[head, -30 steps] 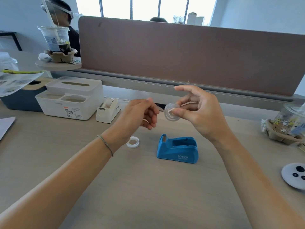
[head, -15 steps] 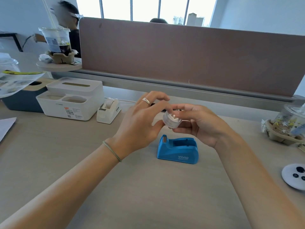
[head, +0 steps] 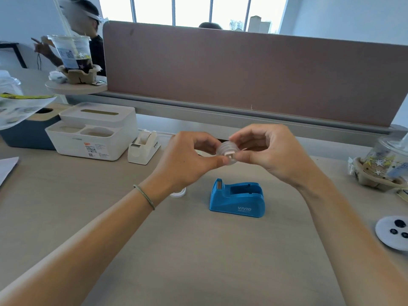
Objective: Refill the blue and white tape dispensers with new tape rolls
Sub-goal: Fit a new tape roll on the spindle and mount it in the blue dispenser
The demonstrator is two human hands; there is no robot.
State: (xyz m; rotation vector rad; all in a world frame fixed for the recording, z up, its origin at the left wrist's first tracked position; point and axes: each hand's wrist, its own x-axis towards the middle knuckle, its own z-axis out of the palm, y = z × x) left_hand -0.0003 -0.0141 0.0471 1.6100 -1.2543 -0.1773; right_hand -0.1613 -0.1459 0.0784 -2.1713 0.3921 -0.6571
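Both hands are raised together above the pale wooden surface [head: 198, 250], each pinching the same clear tape roll [head: 227, 151] from opposite sides. The left hand [head: 187, 160] presses its thumb against the roll's near left edge with the fingers curled behind it; its grip is clamped on the roll. The right hand [head: 271, 151] meets it from the right, thumb and forefinger closed on the roll's right side, the other fingers arched above. A small white piece, seemingly the core hub, shows at the roll's face between the two thumbs.

Directly below the hands the blue tape dispenser [head: 237, 200] stands on the surface with its cradle empty and its cutter end toward the left. Just left of it, partly hidden under the left wrist, lies a white ring [head: 178, 193], only its edge showing. The white tape dispenser [head: 143, 149] sits farther back on the left, beside a white desk organiser [head: 92, 131], well apart from the blue one; what appears to be a roll sits in its cradle.

A thin band [head: 144, 196] circles the left wrist. A brown divider panel [head: 254, 78] runs along the back of the surface
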